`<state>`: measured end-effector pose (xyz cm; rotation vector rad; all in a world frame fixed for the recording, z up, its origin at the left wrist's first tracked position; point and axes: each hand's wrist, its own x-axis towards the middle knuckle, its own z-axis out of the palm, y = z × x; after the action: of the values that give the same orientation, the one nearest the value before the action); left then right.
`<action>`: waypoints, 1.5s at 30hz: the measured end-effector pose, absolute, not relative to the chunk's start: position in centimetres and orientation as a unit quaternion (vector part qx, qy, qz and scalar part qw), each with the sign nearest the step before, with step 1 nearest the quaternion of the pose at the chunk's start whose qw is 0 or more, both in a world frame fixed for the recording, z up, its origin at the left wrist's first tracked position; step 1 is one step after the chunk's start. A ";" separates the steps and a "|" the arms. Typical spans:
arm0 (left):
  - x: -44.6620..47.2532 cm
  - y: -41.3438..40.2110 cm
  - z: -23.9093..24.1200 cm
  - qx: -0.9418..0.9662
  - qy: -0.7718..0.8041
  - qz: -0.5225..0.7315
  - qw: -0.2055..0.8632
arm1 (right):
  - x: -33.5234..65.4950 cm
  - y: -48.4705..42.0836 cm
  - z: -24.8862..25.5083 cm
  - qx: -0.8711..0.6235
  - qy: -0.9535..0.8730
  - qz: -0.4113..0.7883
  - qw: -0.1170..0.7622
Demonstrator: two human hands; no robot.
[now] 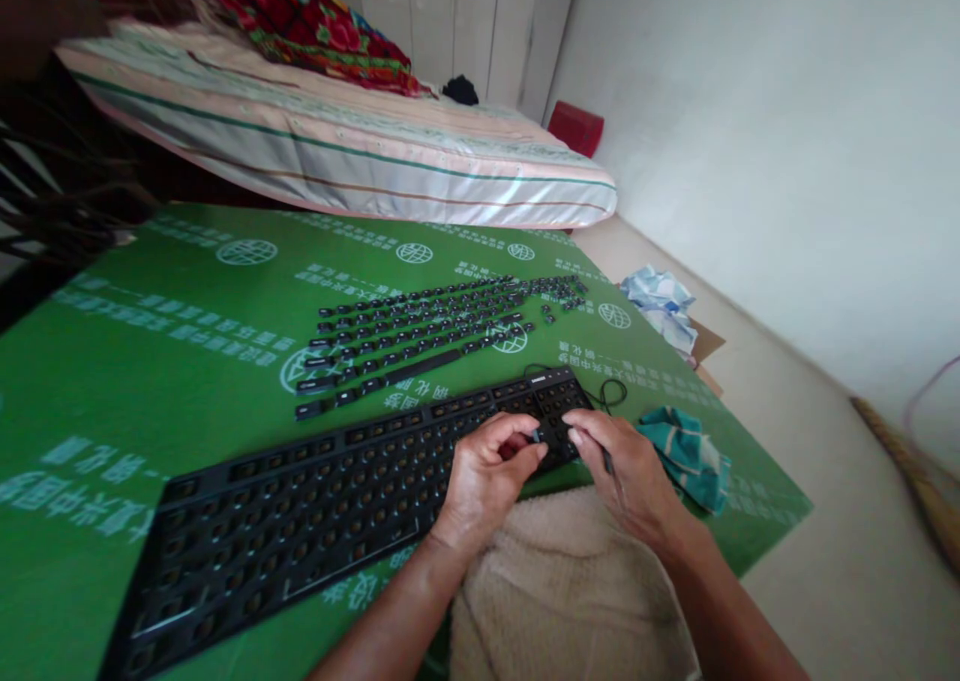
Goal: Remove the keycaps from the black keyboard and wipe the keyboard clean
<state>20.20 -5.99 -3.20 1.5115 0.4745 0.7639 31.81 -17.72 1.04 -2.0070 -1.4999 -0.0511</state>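
Observation:
A black keyboard frame (300,501) with its keycaps taken off lies across the green table cover (187,361). The removed keycaps (420,331) are laid out in rows behind it. My left hand (487,481) rests on the keyboard's right part, fingers curled in a pinch on something small I cannot make out. My right hand (622,471) sits beside it at the keyboard's right end, fingers closed round a thin dark tool (606,458).
A beige towel (570,581) lies under my wrists at the front edge. A teal cloth (686,451) sits to the right, the keyboard's cable (611,393) loops near it. A mattress (337,151) lies behind the table, and a broom (907,481) on the floor at right.

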 end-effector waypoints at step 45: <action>20.0 -5.7 -2.6 0.594 0.227 0.384 0.669 | 30.4 -14.6 -0.7 -0.754 -0.471 0.089 0.450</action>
<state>20.04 -5.66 -2.61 1.3391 0.5129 0.8660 30.43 -14.62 -0.66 -1.8643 -1.1635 0.2211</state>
